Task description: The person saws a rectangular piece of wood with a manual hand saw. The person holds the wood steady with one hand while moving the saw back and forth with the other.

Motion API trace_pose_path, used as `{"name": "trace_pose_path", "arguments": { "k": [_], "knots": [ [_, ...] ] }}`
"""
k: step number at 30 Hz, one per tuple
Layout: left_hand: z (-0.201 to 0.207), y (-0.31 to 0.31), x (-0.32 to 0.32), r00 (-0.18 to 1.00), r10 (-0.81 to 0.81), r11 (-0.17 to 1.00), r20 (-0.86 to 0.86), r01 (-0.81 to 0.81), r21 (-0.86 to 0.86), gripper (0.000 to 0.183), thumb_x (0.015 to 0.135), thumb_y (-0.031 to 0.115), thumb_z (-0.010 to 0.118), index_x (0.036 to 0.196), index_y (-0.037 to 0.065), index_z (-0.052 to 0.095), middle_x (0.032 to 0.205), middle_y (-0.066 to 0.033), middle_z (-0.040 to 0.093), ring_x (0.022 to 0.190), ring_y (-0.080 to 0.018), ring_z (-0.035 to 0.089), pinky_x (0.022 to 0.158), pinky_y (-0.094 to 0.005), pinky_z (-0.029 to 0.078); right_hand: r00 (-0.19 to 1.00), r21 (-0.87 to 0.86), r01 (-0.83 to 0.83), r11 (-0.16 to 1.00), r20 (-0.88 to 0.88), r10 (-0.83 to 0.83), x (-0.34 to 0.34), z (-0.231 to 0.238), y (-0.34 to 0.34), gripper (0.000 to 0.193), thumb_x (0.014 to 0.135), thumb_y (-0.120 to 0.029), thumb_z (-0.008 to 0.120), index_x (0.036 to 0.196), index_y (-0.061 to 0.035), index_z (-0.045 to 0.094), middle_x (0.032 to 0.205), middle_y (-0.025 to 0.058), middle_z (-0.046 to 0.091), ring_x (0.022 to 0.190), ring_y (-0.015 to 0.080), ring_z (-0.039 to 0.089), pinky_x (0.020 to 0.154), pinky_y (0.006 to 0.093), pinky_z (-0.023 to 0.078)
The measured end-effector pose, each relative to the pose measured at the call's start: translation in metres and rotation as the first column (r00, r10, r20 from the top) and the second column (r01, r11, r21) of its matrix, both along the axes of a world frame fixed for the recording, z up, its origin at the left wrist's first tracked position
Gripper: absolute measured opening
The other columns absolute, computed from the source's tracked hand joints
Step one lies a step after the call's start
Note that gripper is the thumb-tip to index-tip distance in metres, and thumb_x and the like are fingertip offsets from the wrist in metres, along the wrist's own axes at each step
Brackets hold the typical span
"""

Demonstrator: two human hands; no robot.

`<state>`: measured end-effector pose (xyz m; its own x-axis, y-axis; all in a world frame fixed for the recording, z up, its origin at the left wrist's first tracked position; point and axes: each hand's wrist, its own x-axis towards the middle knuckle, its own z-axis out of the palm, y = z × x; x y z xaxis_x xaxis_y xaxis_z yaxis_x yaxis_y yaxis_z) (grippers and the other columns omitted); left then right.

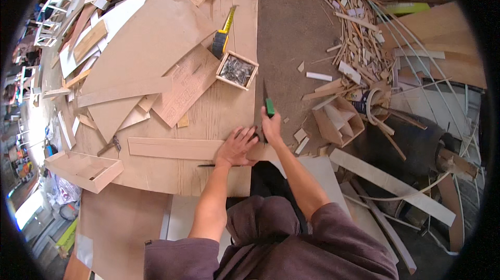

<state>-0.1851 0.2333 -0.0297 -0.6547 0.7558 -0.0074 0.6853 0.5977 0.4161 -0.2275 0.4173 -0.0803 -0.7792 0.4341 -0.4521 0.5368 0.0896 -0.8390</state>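
My left hand [238,146] lies over the right end of a long, narrow wooden board [174,148], its fingers spread on it near the table's edge. Closed round the handle of a hand saw [269,107] is my right hand [271,126]; a green part of the handle shows, and the narrow dark blade points away from me. Part of the grip is hidden by my fingers. Under my left wrist lies a thin dark stick-like thing [206,165]. Beyond my hands stand a small square wooden box [224,75] of metal nails or screws and a yellow-black tape measure [220,42], partly pulled out.
The wooden table [208,181] carries stacked sheets and offcuts [151,35] at far left. A hammer [110,146] and an open wooden box [83,168] lie at left. On the floor to the right are scrap strips [359,35], a bucket [364,100] and a long plank [390,186].
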Motion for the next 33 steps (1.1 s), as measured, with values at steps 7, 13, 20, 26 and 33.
{"name": "trace_pose_path", "arguments": {
  "k": [7, 13, 20, 26, 33],
  "knots": [
    [0.002, -0.014, 0.002, 0.999, -0.006, 0.999, 0.046, 0.008, -0.05, 0.087, 0.065, 0.074, 0.075, 0.132, 0.02, 0.061, 0.157, -0.0131, 0.039, 0.143, -0.0299, 0.035, 0.122, -0.0515, 0.025, 0.995, -0.284, 0.093, 0.954, -0.016, -0.102, -0.005, 0.1, 0.034, 0.029, 0.103, -0.032, 0.065, 0.1, -0.0039, 0.059, 0.066, -0.0033, 0.049, 0.051, 0.0081, 0.045, 0.046, 0.0273, 0.036],
    [-0.003, -0.005, 0.005, 0.999, -0.023, 1.0, -0.032, 0.023, -0.005, 0.081, 0.069, 0.069, 0.076, 0.135, 0.025, 0.06, 0.159, -0.0128, 0.037, 0.144, -0.0287, 0.035, 0.12, -0.0515, 0.025, 0.988, -0.003, 0.124, 0.992, -0.094, -0.124, 0.046, 0.11, 0.055, 0.032, 0.103, -0.032, 0.065, 0.097, -0.001, 0.061, 0.077, -0.0021, 0.05, 0.074, 0.0089, 0.045, 0.066, 0.0304, 0.04],
    [-0.022, -0.015, 0.004, 0.955, -0.188, 0.973, -0.231, 0.213, 0.088, 0.08, 0.074, 0.06, 0.077, 0.145, 0.033, 0.053, 0.165, -0.0135, 0.026, 0.142, -0.0302, 0.035, 0.12, -0.0509, 0.028, 0.916, -0.185, 0.355, 0.916, -0.127, -0.381, 0.12, 0.135, 0.028, 0.024, 0.104, -0.029, 0.064, 0.1, -0.0059, 0.059, 0.059, -0.0059, 0.046, 0.043, 0.0055, 0.041, 0.04, 0.0255, 0.033],
    [0.006, -0.003, 0.009, 0.997, -0.016, 1.0, -0.078, 0.017, 0.006, 0.088, 0.075, 0.059, 0.078, 0.15, 0.023, 0.049, 0.166, -0.0161, 0.024, 0.148, -0.0329, 0.03, 0.124, -0.0506, 0.021, 0.864, -0.198, 0.457, 0.867, -0.132, -0.486, 0.182, 0.169, 0.011, 0.024, 0.103, -0.029, 0.065, 0.1, -0.0058, 0.059, 0.059, -0.0058, 0.046, 0.043, 0.0049, 0.04, 0.039, 0.0249, 0.031],
    [0.015, -0.01, 0.008, 0.973, -0.184, 0.983, -0.141, 0.186, 0.0, 0.09, 0.081, 0.055, 0.074, 0.152, 0.008, 0.043, 0.162, -0.0168, 0.03, 0.148, -0.0353, 0.029, 0.125, -0.0511, 0.019, 0.805, -0.045, 0.567, 0.822, -0.179, -0.566, 0.235, 0.19, 0.002, 0.029, 0.1, -0.029, 0.069, 0.1, -0.0006, 0.066, 0.072, -0.0026, 0.056, 0.066, 0.0075, 0.049, 0.06, 0.0289, 0.042]
  ]
}}
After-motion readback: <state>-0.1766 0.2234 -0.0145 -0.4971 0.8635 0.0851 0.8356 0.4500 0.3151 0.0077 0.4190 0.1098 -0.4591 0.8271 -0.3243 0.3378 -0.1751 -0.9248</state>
